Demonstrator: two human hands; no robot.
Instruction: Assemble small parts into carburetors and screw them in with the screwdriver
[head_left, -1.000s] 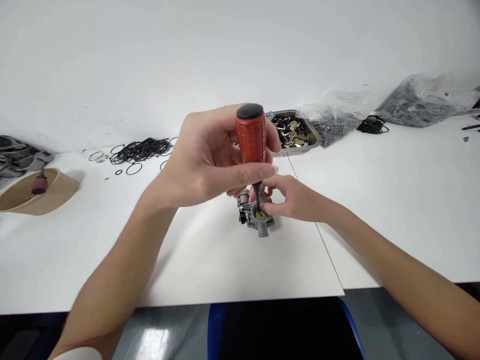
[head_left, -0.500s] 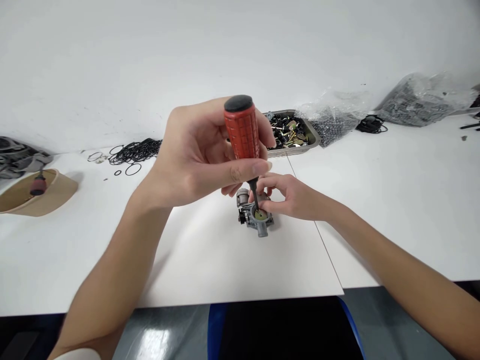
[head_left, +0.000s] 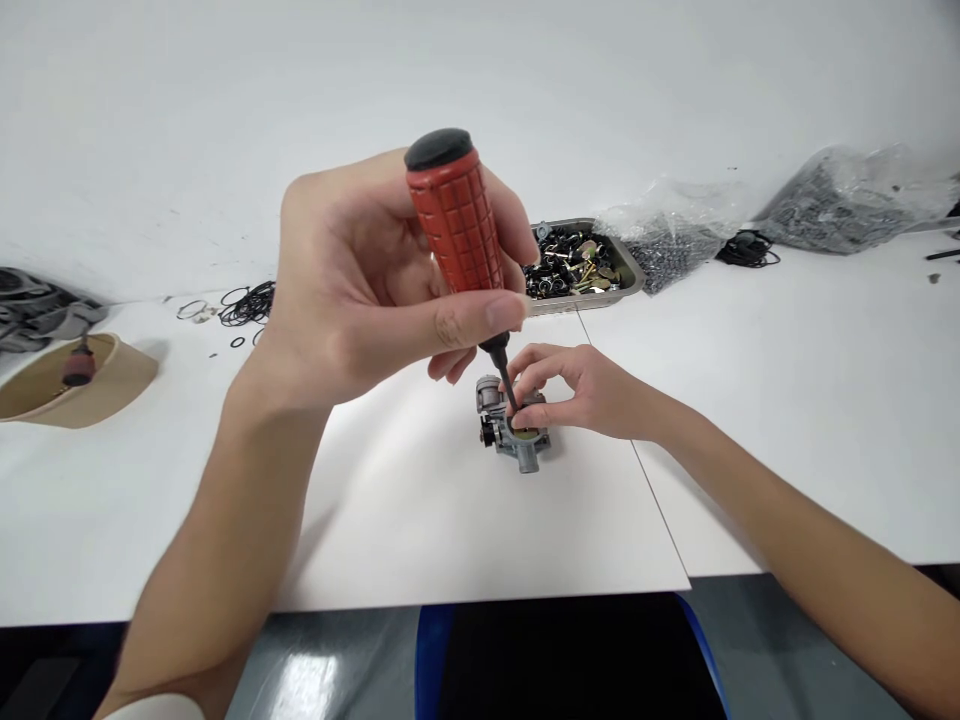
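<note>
Near the front edge of the white table [head_left: 420, 520], toward its middle, sits a small grey cast-metal carburettor body [head_left: 516, 432] with a brass-coloured disc in its round opening. The right hand [head_left: 581, 388] pinches this body from the far right side, fingers curled onto its top rim. Above it, the left hand [head_left: 360, 285] is wrapped around a red ribbed-handle screwdriver with a black cap [head_left: 457, 225], thumb pressed across the grip; the dark shaft slants down and right into the opening, so the tool stands tilted, not upright.

That tilt is the main risk: a slanted tip can ride out of the slot, scar the brass disc or jab the right fingertips resting just beside it. The light pinch could also let the body twist or skid on the smooth surface under turning force.

Farther back lie loose black rubber O-rings [head_left: 244, 303] at left, a metal tray of mixed small parts [head_left: 581, 268], and clear plastic bags of dark pieces [head_left: 832, 205] toward the far right corner.
</note>
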